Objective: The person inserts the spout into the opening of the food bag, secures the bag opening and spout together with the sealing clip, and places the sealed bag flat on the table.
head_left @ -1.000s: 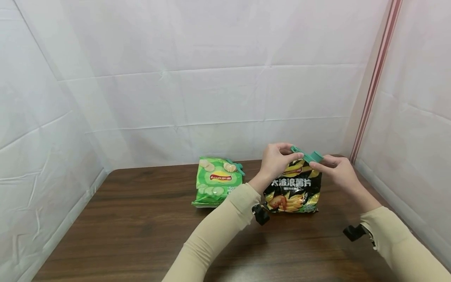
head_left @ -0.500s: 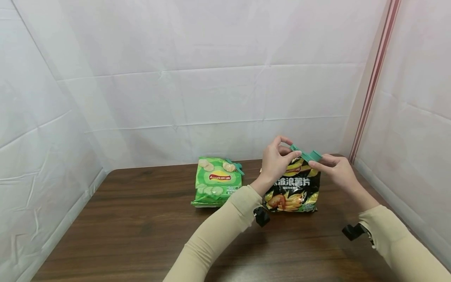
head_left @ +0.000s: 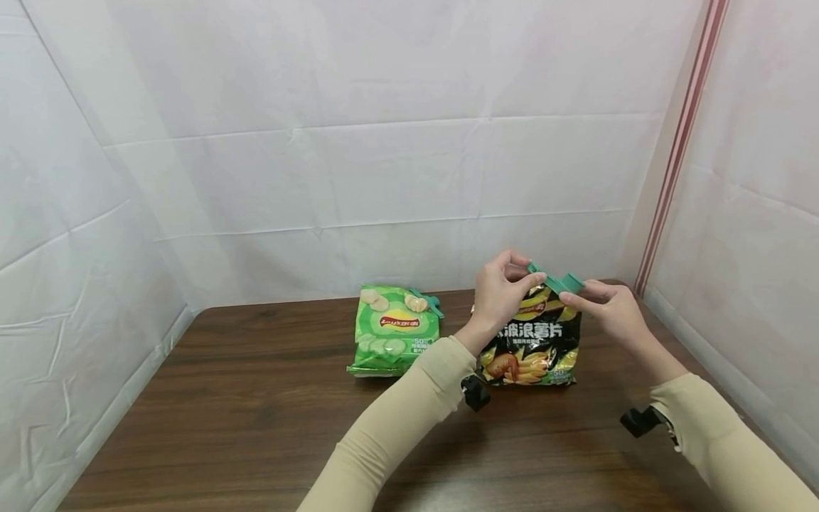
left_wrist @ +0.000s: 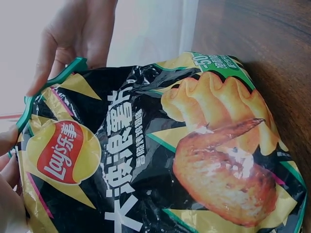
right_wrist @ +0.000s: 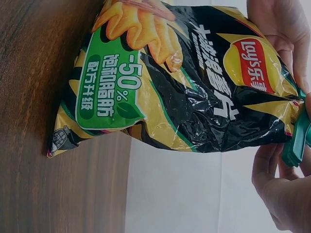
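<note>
A black and yellow chip bag [head_left: 531,345] stands upright on the table, its front facing me. Across its top edge lies a green sealing clip [head_left: 554,281] with a wide spout-like part toward the right. My left hand [head_left: 500,291] pinches the clip's left end and the bag's top corner between thumb and fingers. At the other end, my right hand [head_left: 604,304] pinches the clip, thumb in front and fingers behind. In the right wrist view the clip [right_wrist: 297,141] sits along the bag's top edge [right_wrist: 290,109]. The left wrist view shows the bag's printed front [left_wrist: 146,145] close up.
To the left, a green chip bag [head_left: 397,331] leans back on the brown wooden table [head_left: 256,398], another green clip [head_left: 429,303] on its top right corner. White sheeting [head_left: 384,178] closes off the back and both sides.
My left hand has shifted slightly up; its index finger rose off the clip's end and then lowered a little. The right hand and the bag have barely moved.
</note>
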Tool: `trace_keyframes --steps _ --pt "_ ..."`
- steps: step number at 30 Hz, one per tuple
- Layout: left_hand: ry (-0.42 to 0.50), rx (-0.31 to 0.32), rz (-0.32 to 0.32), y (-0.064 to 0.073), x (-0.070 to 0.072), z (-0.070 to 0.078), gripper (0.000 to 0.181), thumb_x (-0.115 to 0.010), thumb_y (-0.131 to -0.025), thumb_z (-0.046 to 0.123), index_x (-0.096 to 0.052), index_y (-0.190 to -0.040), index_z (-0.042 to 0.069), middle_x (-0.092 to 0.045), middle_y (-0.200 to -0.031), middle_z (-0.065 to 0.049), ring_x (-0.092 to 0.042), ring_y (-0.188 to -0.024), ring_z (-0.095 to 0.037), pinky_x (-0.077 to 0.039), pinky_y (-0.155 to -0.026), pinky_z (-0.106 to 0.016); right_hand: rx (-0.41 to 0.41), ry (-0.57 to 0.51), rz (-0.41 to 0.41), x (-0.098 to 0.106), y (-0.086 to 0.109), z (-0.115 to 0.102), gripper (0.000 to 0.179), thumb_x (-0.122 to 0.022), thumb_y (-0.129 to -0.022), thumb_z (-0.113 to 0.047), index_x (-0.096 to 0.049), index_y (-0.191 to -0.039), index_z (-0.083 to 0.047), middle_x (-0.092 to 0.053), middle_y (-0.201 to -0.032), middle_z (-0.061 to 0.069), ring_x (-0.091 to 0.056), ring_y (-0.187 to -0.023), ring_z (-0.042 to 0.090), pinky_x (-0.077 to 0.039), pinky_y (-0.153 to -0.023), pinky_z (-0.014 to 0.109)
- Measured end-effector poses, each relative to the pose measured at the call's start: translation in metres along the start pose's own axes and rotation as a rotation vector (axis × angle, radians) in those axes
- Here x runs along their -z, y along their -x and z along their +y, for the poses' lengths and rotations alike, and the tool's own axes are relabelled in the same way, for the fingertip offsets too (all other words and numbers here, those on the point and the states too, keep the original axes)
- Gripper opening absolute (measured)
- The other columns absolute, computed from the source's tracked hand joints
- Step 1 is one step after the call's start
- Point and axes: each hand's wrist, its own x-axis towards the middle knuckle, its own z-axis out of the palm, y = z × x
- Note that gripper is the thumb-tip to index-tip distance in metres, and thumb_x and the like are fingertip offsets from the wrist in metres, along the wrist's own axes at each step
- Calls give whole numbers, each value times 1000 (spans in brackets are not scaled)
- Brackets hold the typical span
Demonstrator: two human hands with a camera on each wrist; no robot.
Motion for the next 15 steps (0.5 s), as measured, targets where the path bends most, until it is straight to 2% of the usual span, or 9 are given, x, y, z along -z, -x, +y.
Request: trace_keyframes --steps 5,9,15 --pt "14 11 9 -1 0 -2 21 -67 -78 25 -61 -91 10 -69 -87 -5 -62 -74 -1 -48 -56 -19 0 -3 -10 0 0 2 38 -62 -80 -40 -64 -110 -16 -58 -80 -12 -37 -56 14 -34 -48 28" --pt "22 39 8 -3 -1 -4 20 -68 -77 24 -63 -91 11 -69 -86 -5 -62 -72 0 -47 -52 -20 4 7 -6 -1 0 3 37 -62 -80 -39 -65 -108 -15 -58 -80 -13 -39 -57 13 -35 -49 27" --pt "45 85 8 -4 -2 -4 20 -70 -75 24 -65 -90 11 -69 -84 -4 -62 -72 -1 -48 -54 -21 22 5 7 0 1 3 36 -63 -80 -39 -66 -106 -16 -59 -83 -14 -42 -60 13 -37 -50 27"
